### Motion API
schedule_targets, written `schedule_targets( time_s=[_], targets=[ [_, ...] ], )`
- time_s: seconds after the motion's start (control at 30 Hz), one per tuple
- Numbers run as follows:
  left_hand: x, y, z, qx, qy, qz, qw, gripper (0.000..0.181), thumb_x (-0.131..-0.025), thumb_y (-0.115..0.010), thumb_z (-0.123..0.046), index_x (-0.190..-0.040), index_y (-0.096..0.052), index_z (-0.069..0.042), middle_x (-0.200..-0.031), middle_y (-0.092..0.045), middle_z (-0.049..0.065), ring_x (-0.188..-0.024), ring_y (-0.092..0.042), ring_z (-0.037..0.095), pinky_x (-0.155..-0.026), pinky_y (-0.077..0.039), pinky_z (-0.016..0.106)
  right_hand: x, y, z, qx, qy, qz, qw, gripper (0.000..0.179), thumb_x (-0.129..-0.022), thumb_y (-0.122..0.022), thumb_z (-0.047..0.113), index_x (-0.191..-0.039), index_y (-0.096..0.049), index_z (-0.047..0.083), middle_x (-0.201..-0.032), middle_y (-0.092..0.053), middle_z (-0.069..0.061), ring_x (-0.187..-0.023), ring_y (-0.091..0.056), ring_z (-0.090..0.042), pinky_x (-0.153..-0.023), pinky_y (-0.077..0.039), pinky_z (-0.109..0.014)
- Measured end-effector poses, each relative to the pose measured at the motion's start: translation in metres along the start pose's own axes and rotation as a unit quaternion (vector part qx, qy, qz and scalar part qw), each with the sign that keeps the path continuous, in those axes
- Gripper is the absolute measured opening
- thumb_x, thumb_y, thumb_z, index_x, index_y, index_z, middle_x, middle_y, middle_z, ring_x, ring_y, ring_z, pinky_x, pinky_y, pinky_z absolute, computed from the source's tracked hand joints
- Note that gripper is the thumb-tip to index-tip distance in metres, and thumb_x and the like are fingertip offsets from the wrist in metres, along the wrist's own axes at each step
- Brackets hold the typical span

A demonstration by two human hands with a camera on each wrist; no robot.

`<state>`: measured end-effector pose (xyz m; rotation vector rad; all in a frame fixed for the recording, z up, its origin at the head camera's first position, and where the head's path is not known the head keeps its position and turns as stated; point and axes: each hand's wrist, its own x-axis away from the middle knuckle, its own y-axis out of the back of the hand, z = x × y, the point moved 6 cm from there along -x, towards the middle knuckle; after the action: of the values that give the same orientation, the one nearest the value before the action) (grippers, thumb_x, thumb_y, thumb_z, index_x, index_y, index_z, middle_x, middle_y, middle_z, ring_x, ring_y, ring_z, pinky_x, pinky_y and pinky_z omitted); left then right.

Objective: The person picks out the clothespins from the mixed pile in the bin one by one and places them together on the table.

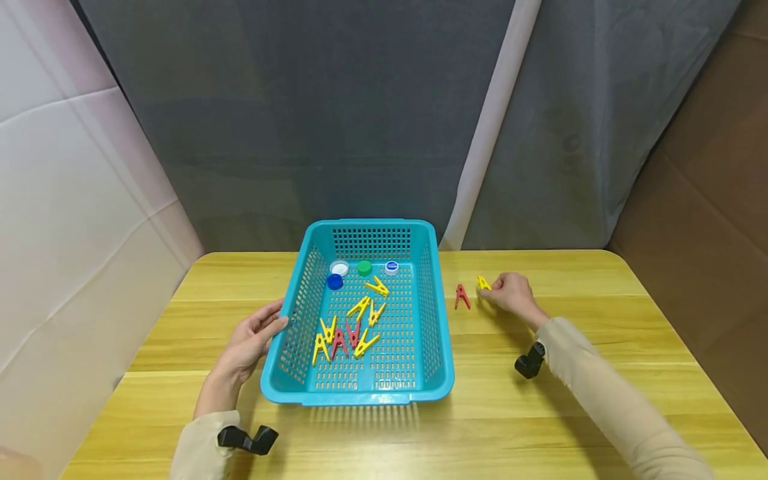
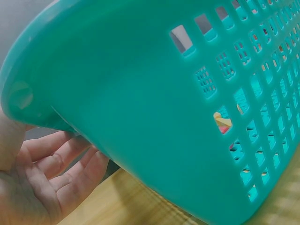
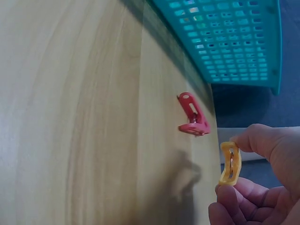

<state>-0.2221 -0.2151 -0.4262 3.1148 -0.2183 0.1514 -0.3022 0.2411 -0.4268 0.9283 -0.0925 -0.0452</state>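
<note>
A turquoise plastic basket (image 1: 447,360) holds several yellow and red clothespins and several bottle caps. My left hand (image 1: 249,340) grips the basket's left rim, thumb on top and fingers beneath; the left wrist view shows those fingers (image 2: 70,168) under the rim. To the right of the basket, my right hand (image 1: 510,293) pinches a yellow clothespin (image 3: 231,163) between thumb and fingers. In the right wrist view it is held off the tabletop. Between that hand and the basket, a red clothespin (image 1: 461,296) lies on the table.
The wooden table (image 1: 600,380) reaches back to a dark grey cloth (image 1: 372,120). In the basket, a green cap (image 1: 364,268), a blue cap (image 1: 335,282) and white caps (image 1: 339,268) sit near the far wall. A brown panel (image 1: 702,220) stands at the right.
</note>
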Motion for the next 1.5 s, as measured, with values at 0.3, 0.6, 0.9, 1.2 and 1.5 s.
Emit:
schedule_targets(
  time_s=[0.3, 0.6, 0.9, 1.2, 1.5],
  targets=[
    [0.000, 0.000, 0.001, 0.003, 0.003, -0.002, 1.0000, 0.057, -0.096, -0.053, -0.011, -0.142, -0.026, 0.011, -0.101, -0.059, -0.011, -0.087, -0.059, 0.003, -0.070, -0.055, 0.024, -0.005, -0.011, -0.011, -0.001, -0.017, 0.008, 0.9998, 0.031, -0.079, -0.072, 0.025, -0.062, -0.054, 0.007, -0.056, -0.050, 0.000, -0.051, -0.044, -0.012, -0.046, -0.036, -0.023],
    [0.000, -0.001, 0.000, 0.004, -0.001, -0.001, 1.0000, 0.056, -0.096, -0.053, -0.010, -0.141, -0.026, 0.011, -0.101, -0.059, -0.011, -0.086, -0.059, 0.003, -0.068, -0.055, 0.024, -0.004, -0.017, -0.012, 0.009, -0.031, 0.009, 0.9994, 0.029, -0.078, -0.073, 0.026, -0.067, -0.055, 0.006, -0.060, -0.052, -0.002, -0.052, -0.045, -0.012, -0.047, -0.037, -0.023],
    [0.000, -0.001, 0.000, 0.005, 0.001, -0.001, 1.0000, 0.057, -0.096, -0.053, -0.011, -0.141, -0.026, 0.011, -0.101, -0.059, -0.010, -0.085, -0.059, 0.003, -0.068, -0.055, 0.024, -0.002, -0.021, -0.012, 0.011, -0.036, 0.010, 0.9992, 0.029, -0.077, -0.073, 0.025, -0.068, -0.055, 0.005, -0.061, -0.051, -0.003, -0.053, -0.043, -0.013, -0.046, -0.035, -0.023],
    [0.000, -0.001, 0.000, 0.002, 0.001, 0.000, 1.0000, 0.057, -0.096, -0.053, -0.011, -0.141, -0.027, 0.011, -0.101, -0.059, -0.010, -0.086, -0.060, 0.003, -0.068, -0.055, 0.025, -0.001, -0.023, -0.013, 0.010, -0.047, 0.028, 0.9985, 0.031, -0.077, -0.073, 0.025, -0.067, -0.051, 0.006, -0.059, -0.048, -0.003, -0.051, -0.040, -0.013, -0.046, -0.033, -0.024],
    [-0.001, 0.000, 0.000, -0.005, 0.002, 0.002, 1.0000, 0.057, -0.097, -0.052, -0.012, -0.142, -0.026, 0.010, -0.102, -0.058, -0.011, -0.087, -0.059, 0.002, -0.070, -0.055, 0.025, -0.003, -0.024, -0.013, 0.008, -0.047, 0.037, 0.9982, 0.041, -0.077, -0.075, 0.024, -0.054, -0.043, 0.012, -0.048, -0.034, 0.003, -0.045, -0.031, -0.009, -0.043, -0.028, -0.022]
  ],
)
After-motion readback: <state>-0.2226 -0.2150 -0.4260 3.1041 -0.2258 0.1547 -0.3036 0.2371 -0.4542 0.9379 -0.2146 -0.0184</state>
